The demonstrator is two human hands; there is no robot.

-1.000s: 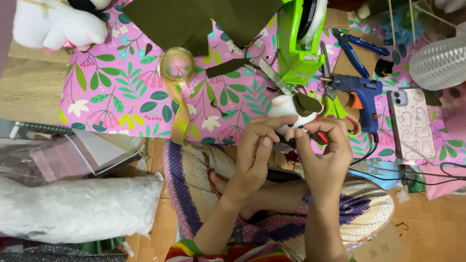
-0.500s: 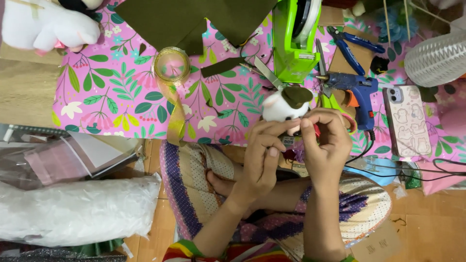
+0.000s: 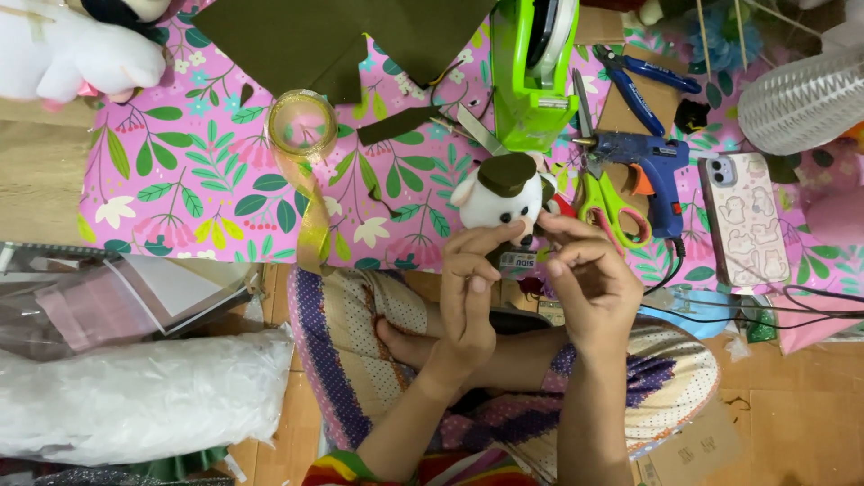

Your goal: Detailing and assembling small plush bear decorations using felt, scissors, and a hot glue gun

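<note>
Fingers (image 3: 477, 247) of the left hand (image 3: 468, 297) and right hand (image 3: 589, 283) pinch one small white plush bear (image 3: 499, 202) above the lap, at the pink floral mat's (image 3: 180, 180) edge. Its dark green cap (image 3: 507, 173) looks loose, so I'd guess a squeeze knocks it off. Nearby: one glue gun (image 3: 652, 171), one scissors (image 3: 612, 211), one pliers (image 3: 643, 72), one phone (image 3: 742, 220), one ribbon roll (image 3: 301, 121).
</note>
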